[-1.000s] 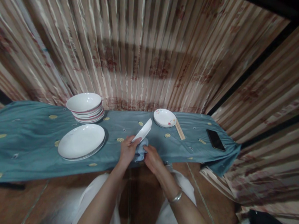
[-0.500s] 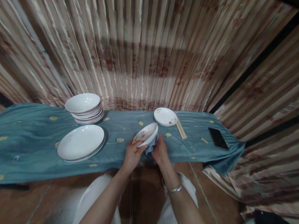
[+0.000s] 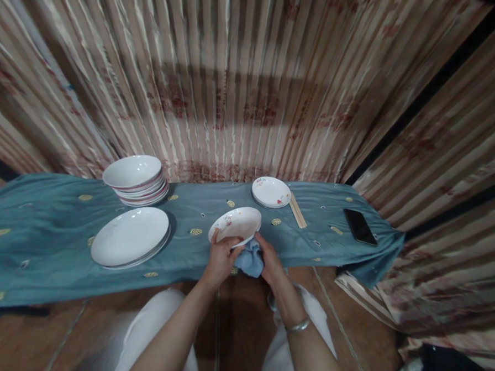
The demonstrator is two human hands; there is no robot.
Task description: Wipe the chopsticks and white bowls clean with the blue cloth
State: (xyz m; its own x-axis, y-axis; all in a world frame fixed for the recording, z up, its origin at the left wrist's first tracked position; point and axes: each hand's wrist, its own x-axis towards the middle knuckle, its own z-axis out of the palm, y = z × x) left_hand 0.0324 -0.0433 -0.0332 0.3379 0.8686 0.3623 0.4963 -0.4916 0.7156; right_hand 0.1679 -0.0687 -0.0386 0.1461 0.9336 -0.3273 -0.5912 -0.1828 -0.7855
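Observation:
A white bowl (image 3: 242,223) with a floral pattern inside is held near the front edge of the table, its inside tilted up. My left hand (image 3: 221,260) grips its near left rim, thumb over the edge. At the bowl's right side, my right hand (image 3: 269,260) is closed on a blue cloth (image 3: 249,260), which bunches and hangs below the rim. The right fingertips are partly hidden behind the cloth and bowl. Beyond the bowl lie small floral plates (image 3: 271,191), stacked, with wooden chopsticks (image 3: 298,211) beside them.
On the left stand a stack of white bowls (image 3: 132,173) and a stack of large white plates (image 3: 131,237). A black phone (image 3: 360,226) lies at the right end of the teal tablecloth (image 3: 205,202). A pleated curtain (image 3: 244,85) hangs behind the table.
The bowl has turned flatter, showing more of its inside, and shifted slightly left. More of the blue cloth now hangs below it, and my right hand has moved slightly lower and right.

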